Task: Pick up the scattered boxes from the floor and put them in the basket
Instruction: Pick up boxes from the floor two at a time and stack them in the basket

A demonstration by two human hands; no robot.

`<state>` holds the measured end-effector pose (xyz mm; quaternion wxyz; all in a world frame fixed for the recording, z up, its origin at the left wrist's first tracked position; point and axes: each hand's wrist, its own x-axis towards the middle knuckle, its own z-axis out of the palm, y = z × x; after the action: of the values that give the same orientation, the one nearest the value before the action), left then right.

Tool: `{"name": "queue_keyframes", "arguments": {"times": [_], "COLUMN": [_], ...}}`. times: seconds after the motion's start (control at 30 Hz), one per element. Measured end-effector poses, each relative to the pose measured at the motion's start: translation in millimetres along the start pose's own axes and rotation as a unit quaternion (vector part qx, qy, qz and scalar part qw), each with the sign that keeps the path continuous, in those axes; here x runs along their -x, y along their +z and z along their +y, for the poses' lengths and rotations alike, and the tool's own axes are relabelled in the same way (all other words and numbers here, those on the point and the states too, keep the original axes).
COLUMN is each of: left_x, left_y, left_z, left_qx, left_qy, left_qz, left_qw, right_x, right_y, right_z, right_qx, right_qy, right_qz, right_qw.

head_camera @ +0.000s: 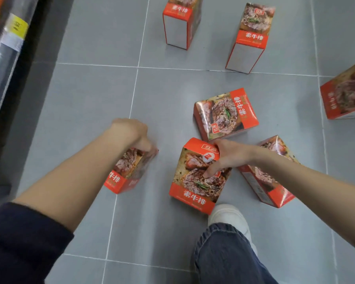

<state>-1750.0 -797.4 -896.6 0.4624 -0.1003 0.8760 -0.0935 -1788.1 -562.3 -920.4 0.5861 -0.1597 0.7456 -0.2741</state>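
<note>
Head view: left hand (131,132) grip pinches the top of a red box (129,173) on the grey floor (86,99). Right hand (225,156) grip pinches a second box (195,187) (thumb on the printed face). Just beyond that grip lies a third box (225,114); under the right forearm, a fourth (268,181).

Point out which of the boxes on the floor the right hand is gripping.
The box in front of the white shoe, its front face up. The right hand clamps its top right edge; the box behind the forearm and the tilted box beyond lie untouched.
</note>
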Motion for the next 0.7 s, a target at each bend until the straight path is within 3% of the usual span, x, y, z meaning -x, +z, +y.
{"name": "queue_keyframes", "arguments": {"times": [0.13, 0.23, 0.37, 0.5, 0.7], "left_x": [-49, -52, -49, -52, -5], "left_y": [1, -1, -7, 0, -3], "left_z": [18, 36, 33, 0, -51], "left_qx": [-0.028, -0.133, -0.140, -0.111, 0.049], "left_qy": [-0.047, -0.053, -0.097, -0.061, -0.011], "left_qz": [-0.188, -0.301, -0.260, -0.250, -0.120], "left_qw": [0.981, 0.943, 0.950, 0.960, 0.992], "right_x": [2, 2, 4, 7, 20], "right_y": [-6, -5, -3, -4, -13], "right_z": [7, 11, 12, 7, -20], "right_qx": [0.015, 0.014, 0.016, 0.003, 0.023], "right_qy": [0.003, 0.002, 0.009, 0.013, 0.047], "right_qz": [0.024, 0.035, 0.035, 0.022, 0.039], "right_qw": [1.000, 0.999, 0.999, 1.000, 0.998]}}
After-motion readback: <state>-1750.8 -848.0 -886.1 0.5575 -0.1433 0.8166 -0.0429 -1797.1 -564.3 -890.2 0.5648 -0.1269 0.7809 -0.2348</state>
